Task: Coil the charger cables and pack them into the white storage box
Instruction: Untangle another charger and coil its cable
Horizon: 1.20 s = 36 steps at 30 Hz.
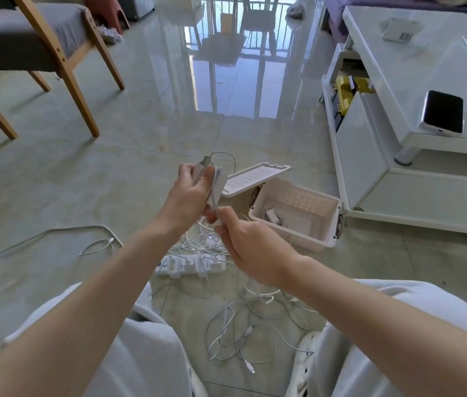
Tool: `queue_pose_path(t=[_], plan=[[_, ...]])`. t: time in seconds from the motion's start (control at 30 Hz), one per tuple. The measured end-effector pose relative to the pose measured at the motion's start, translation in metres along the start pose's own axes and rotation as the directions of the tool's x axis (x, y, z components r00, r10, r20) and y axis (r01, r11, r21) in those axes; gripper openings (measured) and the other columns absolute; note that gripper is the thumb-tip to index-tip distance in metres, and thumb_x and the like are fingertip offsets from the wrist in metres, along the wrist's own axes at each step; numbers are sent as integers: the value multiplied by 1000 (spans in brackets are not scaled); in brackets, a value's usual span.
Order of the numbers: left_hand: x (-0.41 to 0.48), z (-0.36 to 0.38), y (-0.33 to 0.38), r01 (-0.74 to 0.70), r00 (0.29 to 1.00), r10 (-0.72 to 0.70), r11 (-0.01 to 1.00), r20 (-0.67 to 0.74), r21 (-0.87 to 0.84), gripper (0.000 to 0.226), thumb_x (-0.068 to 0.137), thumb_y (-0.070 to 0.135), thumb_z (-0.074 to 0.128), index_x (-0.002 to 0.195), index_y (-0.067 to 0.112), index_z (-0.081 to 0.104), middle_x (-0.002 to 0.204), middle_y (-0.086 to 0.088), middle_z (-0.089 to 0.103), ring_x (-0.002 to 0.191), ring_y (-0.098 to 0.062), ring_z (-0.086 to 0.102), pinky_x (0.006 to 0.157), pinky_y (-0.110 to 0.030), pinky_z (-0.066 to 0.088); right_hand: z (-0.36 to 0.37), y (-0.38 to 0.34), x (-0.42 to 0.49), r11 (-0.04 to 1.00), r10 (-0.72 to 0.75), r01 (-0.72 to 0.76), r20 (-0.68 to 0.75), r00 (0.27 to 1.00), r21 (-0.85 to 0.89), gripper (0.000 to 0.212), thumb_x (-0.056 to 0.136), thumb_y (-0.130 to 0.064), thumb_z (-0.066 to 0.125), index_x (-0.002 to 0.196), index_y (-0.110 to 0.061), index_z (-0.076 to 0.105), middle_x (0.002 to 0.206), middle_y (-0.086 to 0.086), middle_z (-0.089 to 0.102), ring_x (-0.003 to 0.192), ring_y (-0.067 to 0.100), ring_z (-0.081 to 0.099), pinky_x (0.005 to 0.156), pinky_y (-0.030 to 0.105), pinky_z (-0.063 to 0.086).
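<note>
While pale-clothed knees fill the bottom corners, a loose tangle of thin, smooth white cables (241, 330) sprawls on the floor (117, 173) between them, its small plugs lying free. Just above it, at centre frame, a blocky white power strip (190, 266) lies under more looped wire, and one long cable (95, 242) trails off to the left edge. At centre, the left hand (189, 193) has its fingers curled round a flat coiled bundle (216, 184) of white cable, with a grey plug poking out above. The right hand (252, 247) pinches the strand at the bundle's lower end, just below the left thumb. Right of the hands, apart from them, the rectangular white plastic storage box (292, 236) stands open on the floor with a small adapter (274, 216) inside. Its perforated lid (255, 179) leans on the far rim. The tiles are glossy, grey-green and mirror-bright. A wooden-legged grey chair (63, 53) stands upper left. Upper right, a glossy white tabletop (427, 67) carries a dark phone (443, 111).
</note>
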<state>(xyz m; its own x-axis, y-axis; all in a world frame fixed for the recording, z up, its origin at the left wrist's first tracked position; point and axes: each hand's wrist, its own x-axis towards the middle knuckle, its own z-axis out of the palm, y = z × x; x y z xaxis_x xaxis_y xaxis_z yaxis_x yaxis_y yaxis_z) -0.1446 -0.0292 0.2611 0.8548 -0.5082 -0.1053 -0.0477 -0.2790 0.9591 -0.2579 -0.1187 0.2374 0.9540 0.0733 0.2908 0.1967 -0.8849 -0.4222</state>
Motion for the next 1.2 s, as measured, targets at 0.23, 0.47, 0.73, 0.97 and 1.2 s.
queue_pose_path(t=[0.23,0.47,0.73,0.97,1.2], plan=[[-5,0,18,281,960,-202,713,196,-642,40,102,32,31,115,2,53,91,-15,56,67,-23,56,56,-39,59,17,6,-3,994,23,-46,212,977,102,10,98,-5,37,107,-6,38,90,13,64,70,33,60,60,41,48],[-7,-7,22,350,936,-210,657,284,-668,36,99,33,37,96,6,61,83,-13,57,67,-24,50,49,-30,51,1,19,3,985,151,-170,347,926,26,19,100,-14,34,93,-9,50,90,8,62,76,26,54,72,41,45],[-14,-21,18,113,950,-107,994,295,-3,40,100,36,35,80,7,57,42,3,50,28,-9,43,28,-14,29,-14,40,8,962,267,-264,396,878,-63,38,98,-41,31,78,-15,50,82,1,56,77,21,55,73,35,46],[-8,-28,-8,-256,962,135,748,238,612,26,100,35,37,96,28,61,72,6,56,62,-12,53,54,-28,37,-24,47,8,914,359,-332,79,930,-234,42,99,-42,32,83,-13,59,76,-4,55,68,16,53,58,29,40],[-4,-19,-9,-227,974,164,684,157,693,36,100,39,27,116,10,42,104,-6,37,79,-25,53,73,-35,44,-25,26,9,926,281,-284,-50,958,-249,38,99,-37,34,83,-14,59,72,-1,62,63,20,58,54,28,36]])
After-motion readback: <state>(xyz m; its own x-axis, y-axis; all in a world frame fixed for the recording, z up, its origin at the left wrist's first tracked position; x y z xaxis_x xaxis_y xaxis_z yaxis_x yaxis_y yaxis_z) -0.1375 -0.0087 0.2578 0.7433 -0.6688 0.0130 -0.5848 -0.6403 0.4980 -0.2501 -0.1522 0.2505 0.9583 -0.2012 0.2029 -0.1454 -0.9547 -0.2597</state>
